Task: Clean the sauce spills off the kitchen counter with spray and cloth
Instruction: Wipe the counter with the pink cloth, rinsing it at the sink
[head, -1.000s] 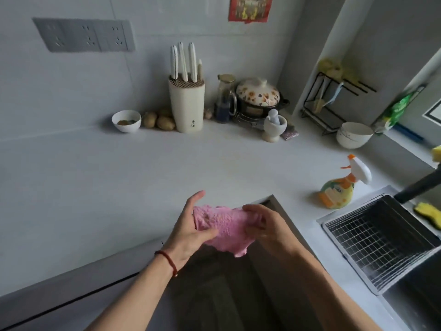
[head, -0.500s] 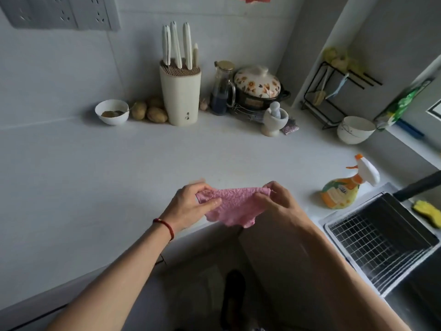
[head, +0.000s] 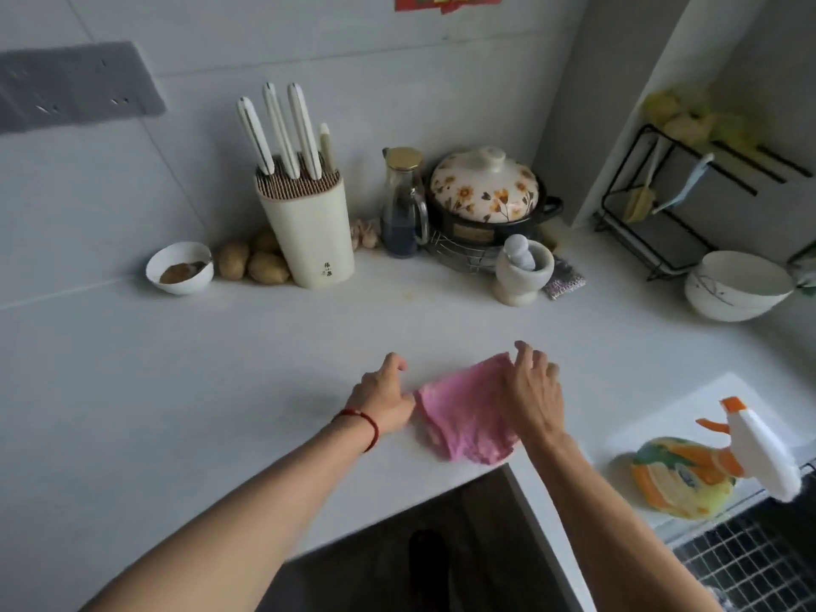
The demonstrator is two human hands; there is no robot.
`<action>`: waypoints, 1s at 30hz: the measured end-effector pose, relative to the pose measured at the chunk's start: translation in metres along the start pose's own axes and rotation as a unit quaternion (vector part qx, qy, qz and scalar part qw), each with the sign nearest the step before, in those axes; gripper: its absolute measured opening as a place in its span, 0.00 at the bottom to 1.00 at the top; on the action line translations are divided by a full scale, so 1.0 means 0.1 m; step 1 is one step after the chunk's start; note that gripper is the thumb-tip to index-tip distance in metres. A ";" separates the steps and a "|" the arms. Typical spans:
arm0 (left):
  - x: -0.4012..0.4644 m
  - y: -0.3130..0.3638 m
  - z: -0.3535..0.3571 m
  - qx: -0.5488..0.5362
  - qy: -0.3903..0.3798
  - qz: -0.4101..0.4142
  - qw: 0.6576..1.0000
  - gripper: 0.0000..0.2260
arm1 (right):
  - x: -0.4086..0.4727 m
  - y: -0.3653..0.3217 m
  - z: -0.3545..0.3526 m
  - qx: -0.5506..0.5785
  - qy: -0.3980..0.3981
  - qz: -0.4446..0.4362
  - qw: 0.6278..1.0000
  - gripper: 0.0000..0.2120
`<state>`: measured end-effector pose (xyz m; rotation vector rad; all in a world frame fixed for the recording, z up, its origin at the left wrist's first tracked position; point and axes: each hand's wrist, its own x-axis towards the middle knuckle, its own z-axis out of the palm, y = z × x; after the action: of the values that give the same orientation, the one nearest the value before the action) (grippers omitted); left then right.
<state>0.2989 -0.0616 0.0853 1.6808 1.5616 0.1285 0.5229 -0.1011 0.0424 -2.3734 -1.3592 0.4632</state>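
A pink cloth (head: 463,419) lies spread on the white counter (head: 221,390), close to the counter's inner front corner. My right hand (head: 532,390) rests on the cloth's right part with fingers spread and straight. My left hand (head: 384,399) sits on the counter at the cloth's left edge, its thumb touching the cloth and its fingers relaxed. An orange and yellow spray bottle (head: 684,474) with a white trigger head stands to the right, apart from both hands. A faint yellowish stain (head: 410,295) marks the counter in front of the pot.
Along the back wall stand a small bowl (head: 179,267), potatoes (head: 251,262), a knife block (head: 309,231), a glass jar (head: 404,205), a flowered pot (head: 485,192) and a mortar (head: 523,269). A white bowl (head: 737,287) and black rack (head: 689,192) sit right; a sink grid (head: 750,563) lies lower right.
Both hands have moved forward and lowered the pink cloth from the air above the counter's edge onto the counter. The right hand now lies flat on it.
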 end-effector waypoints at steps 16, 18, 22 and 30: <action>0.90 -0.32 -0.29 0.057 0.132 -0.061 0.988 0.16 | 1.62 -0.69 1.06 -0.171 -0.134 -0.249 0.944 0.49; 0.90 -0.43 -0.33 0.070 0.154 -0.071 0.983 0.15 | 1.80 -1.00 1.19 -0.186 -0.143 -0.328 0.915 0.47; 0.92 -0.59 -0.39 0.083 0.168 -0.088 0.978 0.16 | 1.46 -1.48 1.51 -0.168 -0.156 -0.385 0.894 0.41; 0.97 -0.74 -0.54 -0.004 0.205 -0.103 0.973 0.13 | 1.71 -0.86 1.38 -0.196 -0.108 -0.347 0.911 0.44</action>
<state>0.2313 0.0413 0.0329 1.5395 2.0276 0.3940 0.4781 0.1083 -0.0554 -1.9314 -2.4486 0.2587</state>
